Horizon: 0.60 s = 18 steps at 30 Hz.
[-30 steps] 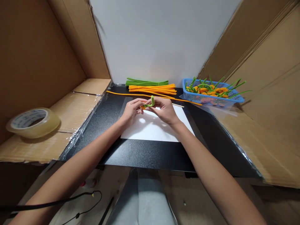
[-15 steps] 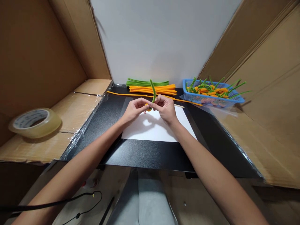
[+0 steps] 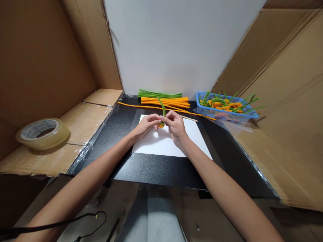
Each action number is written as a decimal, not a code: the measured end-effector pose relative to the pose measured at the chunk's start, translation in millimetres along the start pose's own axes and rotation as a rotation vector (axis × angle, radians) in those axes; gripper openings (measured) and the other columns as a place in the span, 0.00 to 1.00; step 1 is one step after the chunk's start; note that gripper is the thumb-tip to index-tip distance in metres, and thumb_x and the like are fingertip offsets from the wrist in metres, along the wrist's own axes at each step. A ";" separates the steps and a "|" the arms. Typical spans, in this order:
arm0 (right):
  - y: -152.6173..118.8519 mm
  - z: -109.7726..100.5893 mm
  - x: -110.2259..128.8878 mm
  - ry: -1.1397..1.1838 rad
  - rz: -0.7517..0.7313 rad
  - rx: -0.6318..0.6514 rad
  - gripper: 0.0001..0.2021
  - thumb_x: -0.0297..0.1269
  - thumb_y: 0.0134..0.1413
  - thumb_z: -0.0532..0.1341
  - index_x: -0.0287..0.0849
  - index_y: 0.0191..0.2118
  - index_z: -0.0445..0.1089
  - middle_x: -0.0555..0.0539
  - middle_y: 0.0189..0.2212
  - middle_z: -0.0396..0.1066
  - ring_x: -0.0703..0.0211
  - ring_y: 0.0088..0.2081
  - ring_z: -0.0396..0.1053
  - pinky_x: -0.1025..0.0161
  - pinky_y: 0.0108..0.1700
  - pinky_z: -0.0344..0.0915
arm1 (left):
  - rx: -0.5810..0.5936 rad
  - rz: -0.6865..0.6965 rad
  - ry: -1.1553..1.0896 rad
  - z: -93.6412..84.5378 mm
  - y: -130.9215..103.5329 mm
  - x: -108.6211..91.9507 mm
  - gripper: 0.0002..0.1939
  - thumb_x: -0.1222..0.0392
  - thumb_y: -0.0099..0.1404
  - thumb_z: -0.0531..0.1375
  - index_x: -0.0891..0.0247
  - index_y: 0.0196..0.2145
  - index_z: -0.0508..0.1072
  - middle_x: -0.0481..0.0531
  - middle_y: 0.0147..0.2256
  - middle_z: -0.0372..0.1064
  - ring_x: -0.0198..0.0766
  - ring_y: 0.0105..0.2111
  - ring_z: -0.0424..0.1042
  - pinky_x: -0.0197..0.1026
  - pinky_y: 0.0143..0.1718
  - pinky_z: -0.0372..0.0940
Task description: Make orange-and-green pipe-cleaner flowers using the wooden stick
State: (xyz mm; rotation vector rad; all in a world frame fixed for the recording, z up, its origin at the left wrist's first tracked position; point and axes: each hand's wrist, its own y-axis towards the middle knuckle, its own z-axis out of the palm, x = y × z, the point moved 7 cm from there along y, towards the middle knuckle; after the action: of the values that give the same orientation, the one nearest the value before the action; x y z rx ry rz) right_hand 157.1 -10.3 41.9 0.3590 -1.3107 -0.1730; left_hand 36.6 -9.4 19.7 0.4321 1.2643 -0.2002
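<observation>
My left hand [image 3: 147, 125] and my right hand [image 3: 175, 126] meet above a white sheet of paper [image 3: 156, 146]. Between their pinched fingertips is a small pipe-cleaner piece [image 3: 162, 124], orange at its base, with a green stem curving upward. The left fingers close on the orange part, and the right thumb and forefinger pinch it where the green begins. My fingers partly cover the piece. Behind the hands lie a bundle of orange pipe cleaners [image 3: 165, 101] and a bundle of green pipe cleaners [image 3: 158, 94].
A blue basket [image 3: 227, 116] at the back right holds several orange-and-green pieces. Long loose orange pipe cleaners [image 3: 136, 106] cross the black table [image 3: 156, 171]. A thin stick [image 3: 189, 118] lies near the paper. A tape roll [image 3: 42, 133] sits on cardboard at left; cardboard walls flank the table.
The view has shifted slightly, so the table things appear lower. Both hands still hold the piece; its green stem now leans more to the left.
</observation>
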 end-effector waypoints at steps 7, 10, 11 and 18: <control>-4.3 1.2 -0.4 -0.135 -0.091 -0.064 0.22 0.49 0.42 0.72 0.44 0.21 0.60 0.56 0.19 0.58 0.66 0.23 0.56 0.65 0.27 0.56 | -0.002 0.069 0.149 -4.3 -3.1 -4.2 0.15 0.52 0.55 0.71 0.66 0.35 0.77 0.50 0.31 0.73 0.32 0.30 0.68 0.34 0.31 0.62; -5.8 0.3 2.2 -0.193 -0.132 -0.083 0.21 0.48 0.44 0.71 0.44 0.21 0.60 0.57 0.19 0.57 0.67 0.22 0.54 0.66 0.26 0.53 | 0.012 0.085 0.213 -5.5 -3.2 -7.8 0.16 0.51 0.56 0.70 0.67 0.35 0.78 0.52 0.33 0.74 0.34 0.33 0.70 0.34 0.32 0.64; -5.9 -0.1 1.7 -0.187 -0.133 -0.088 0.20 0.47 0.45 0.71 0.44 0.21 0.60 0.57 0.19 0.57 0.67 0.23 0.54 0.66 0.26 0.53 | 0.015 0.087 0.238 -5.8 -3.0 -8.7 0.17 0.51 0.56 0.70 0.67 0.36 0.78 0.52 0.33 0.74 0.35 0.33 0.71 0.34 0.32 0.64; -5.6 1.6 -8.9 -0.040 -0.059 -0.065 0.19 0.45 0.44 0.72 0.43 0.23 0.61 0.57 0.20 0.61 0.65 0.24 0.62 0.66 0.30 0.59 | -0.019 0.094 0.467 -10.7 -2.5 -14.5 0.21 0.46 0.56 0.68 0.67 0.38 0.78 0.54 0.33 0.74 0.39 0.34 0.72 0.35 0.29 0.65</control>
State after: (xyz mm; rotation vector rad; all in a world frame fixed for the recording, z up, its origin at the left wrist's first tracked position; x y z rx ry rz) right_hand 153.8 -12.9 32.1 0.3409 -1.3313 -0.2725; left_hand 22.0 -8.5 30.5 0.5396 1.6972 -0.0047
